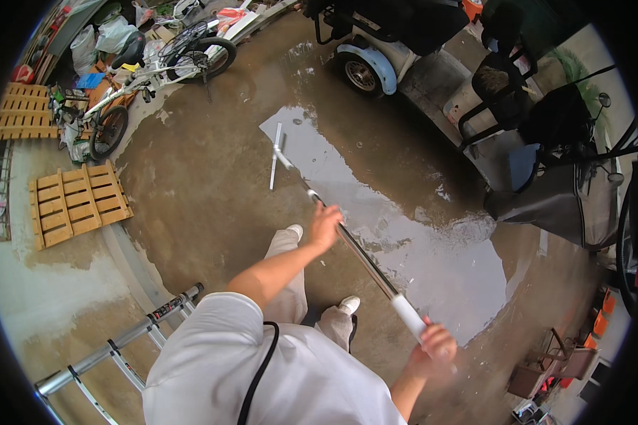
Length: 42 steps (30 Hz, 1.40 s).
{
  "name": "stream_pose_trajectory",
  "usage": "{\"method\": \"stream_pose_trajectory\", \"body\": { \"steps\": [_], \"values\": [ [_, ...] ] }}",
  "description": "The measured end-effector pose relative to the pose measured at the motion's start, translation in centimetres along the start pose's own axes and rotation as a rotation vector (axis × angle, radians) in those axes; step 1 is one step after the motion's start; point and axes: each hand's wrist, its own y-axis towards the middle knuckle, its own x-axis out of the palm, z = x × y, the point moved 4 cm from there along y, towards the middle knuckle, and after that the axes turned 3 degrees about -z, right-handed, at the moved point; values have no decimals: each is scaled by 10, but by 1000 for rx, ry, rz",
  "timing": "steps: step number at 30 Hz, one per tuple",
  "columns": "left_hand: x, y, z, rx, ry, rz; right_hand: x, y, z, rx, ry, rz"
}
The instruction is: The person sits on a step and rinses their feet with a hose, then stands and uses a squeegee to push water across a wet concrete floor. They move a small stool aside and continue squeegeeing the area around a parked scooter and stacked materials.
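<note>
A long-handled squeegee with a metal pole [369, 261] runs diagonally across the middle of the view. My left hand [326, 226] grips the pole partway up, near a white collar. My right hand [434, 348], slightly blurred, is closed around its end, by the white grip sleeve [408, 315]. The narrow white squeegee head [275, 156] is out ahead of my feet, over the wet concrete floor [191, 175], at the left edge of a bright reflection. Whether its blade touches the floor, I cannot tell.
A tricycle vehicle [369, 69] with dark covers stands at the upper right. A white bicycle [154, 77] and bagged clutter are at the upper left, with a wooden pallet [80, 204] below. An aluminium ladder [130, 334] lies near my left side; a brown chair [553, 366] is at the lower right.
</note>
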Motion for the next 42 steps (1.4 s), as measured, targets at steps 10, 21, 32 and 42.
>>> {"method": "stream_pose_trajectory", "body": {
  "steps": [10,21,32,42],
  "values": [
    [-62,80,-155,-163,119,-53,127,63,115,156,28,-87],
    [156,31,155,362,-176,-438,11,-41,-58,-36,-627,484],
    [183,-75,278,534,-117,-863,-25,-75,-158,-318,-466,610],
    [9,97,44,206,-26,-388,26,39,-5,-80,10,216]
  ]
}}
